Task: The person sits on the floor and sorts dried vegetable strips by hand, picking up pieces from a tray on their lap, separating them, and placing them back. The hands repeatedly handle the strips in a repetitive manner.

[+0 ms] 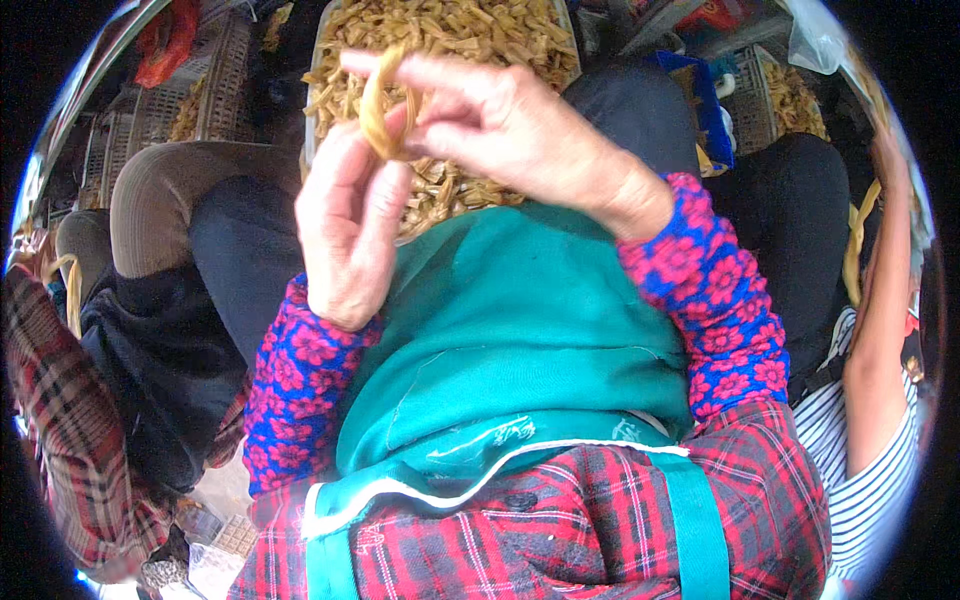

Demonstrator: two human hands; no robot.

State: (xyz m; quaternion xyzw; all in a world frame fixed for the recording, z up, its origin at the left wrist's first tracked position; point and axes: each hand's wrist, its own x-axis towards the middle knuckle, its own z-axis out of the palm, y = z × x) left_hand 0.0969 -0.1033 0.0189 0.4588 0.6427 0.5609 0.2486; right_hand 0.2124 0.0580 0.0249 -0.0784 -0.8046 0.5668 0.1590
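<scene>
A soft, yellow-brown strip point(377, 112), perhaps a food material, is bent into a loop between my hands. My left hand point(346, 225) pinches its lower end between thumb and fingers. Above and to the right, my right hand point(517, 127) also has hold of it; its index finger points left through or behind the loop, with some blur. Directly beneath both hands lies a heap of short yellow-brown pieces point(465, 30), many seemingly knotted. They fill a pale container point(574, 52) in front of my lap, its near side hidden by my hands and green apron point(517, 300).
People sit close on both sides: a plaid sleeve point(67, 420) at left, a bare forearm point(881, 300) at right beside a hanging strip point(859, 240). Plastic baskets point(225, 82) stand ahead at left. A blue container point(712, 112) is at the right.
</scene>
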